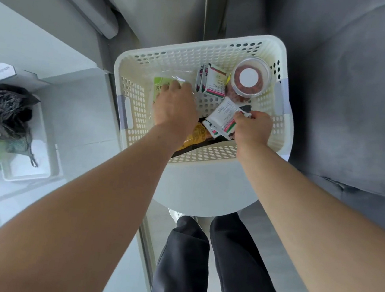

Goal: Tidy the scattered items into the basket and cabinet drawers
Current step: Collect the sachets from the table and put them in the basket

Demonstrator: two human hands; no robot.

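Two hands worked inside perforated cream plastic basket [197, 56], left hand [175, 106] gripping crinkly green-labelled clear packet [161, 86], right hand [253, 126] pinching glossy white sachets [221, 116], round clear-lidded tub [250, 79] near far rim.

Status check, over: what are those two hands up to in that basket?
Left hand on green packet. Right hand pinching white sachets. Both inside basket. Nothing blocking.

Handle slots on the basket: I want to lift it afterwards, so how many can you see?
2. One handle slot is in the basket's left wall, beside the left hand; the other is in the right wall, near the round tub.
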